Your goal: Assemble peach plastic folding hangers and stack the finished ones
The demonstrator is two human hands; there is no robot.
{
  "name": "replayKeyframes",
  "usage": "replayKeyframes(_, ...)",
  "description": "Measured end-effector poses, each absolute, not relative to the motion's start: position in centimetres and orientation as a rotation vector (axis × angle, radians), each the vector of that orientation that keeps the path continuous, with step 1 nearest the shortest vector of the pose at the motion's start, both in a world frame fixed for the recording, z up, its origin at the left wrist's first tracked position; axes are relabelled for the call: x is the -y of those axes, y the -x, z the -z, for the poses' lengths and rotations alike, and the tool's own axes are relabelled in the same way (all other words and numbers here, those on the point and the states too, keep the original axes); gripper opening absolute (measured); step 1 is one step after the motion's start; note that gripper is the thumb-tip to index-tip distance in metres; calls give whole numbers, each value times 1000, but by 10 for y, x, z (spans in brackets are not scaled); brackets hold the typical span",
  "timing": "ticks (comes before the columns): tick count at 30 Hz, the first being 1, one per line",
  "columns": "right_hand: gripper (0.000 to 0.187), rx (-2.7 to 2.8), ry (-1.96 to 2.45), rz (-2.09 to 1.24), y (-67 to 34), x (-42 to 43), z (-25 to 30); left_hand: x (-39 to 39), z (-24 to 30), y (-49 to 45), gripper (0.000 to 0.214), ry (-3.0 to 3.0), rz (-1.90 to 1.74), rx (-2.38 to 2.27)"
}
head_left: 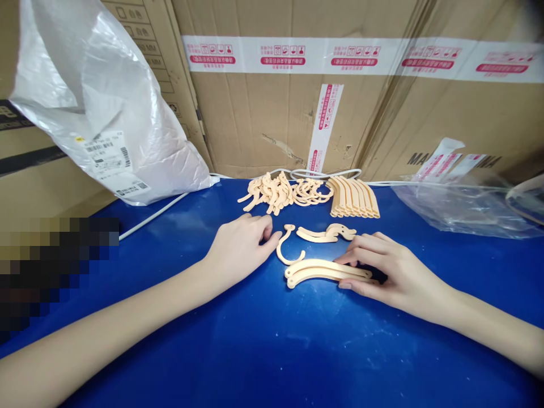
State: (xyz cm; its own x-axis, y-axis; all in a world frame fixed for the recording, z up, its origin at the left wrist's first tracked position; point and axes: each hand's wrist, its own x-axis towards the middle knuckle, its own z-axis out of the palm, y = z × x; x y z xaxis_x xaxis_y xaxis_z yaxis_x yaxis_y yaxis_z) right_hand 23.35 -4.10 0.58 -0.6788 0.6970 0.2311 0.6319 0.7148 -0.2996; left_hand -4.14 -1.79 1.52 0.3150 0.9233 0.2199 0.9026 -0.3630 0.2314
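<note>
My right hand [380, 269] pinches a pair of cream plastic curved hanger arms [318, 269], thumb on the near side and fingers on the far side. The two arms lie side by side on the blue table [272, 345]. My left hand [244, 243] rests to their left with its fingers curled and its thumb tip beside a cream hanger hook [280, 249]. Whatever its curled fingers may hold is hidden. Just behind the hanger arms lies another set of small curved pieces [317, 234], close to my right fingertips.
Behind are a heap of small curved pieces [270, 192], a pile of hooks [310, 192] and a row of stacked hanger arms [352, 198]. A white plastic bag [127, 124] stands left, clear plastic film [459, 209] lies right, and cardboard boxes [263, 113] and a white cable [155, 214] border the table.
</note>
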Motion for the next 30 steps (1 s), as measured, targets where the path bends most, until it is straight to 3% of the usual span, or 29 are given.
replayKeyframes(11, 29, 2599, 1002, -250, -236, 41, -6, 22, -13, 33, 35, -2479, -481, -1683)
replayKeyframes(18, 32, 2578, 1002, -262, -236, 40, -7, 22, -12, 35, 19, -2510, -445, -1687)
replayKeyframes(30, 33, 2567, 1017, -248, -236, 39, -4, 18, -11, 41, 21, -2353, -566, -1694)
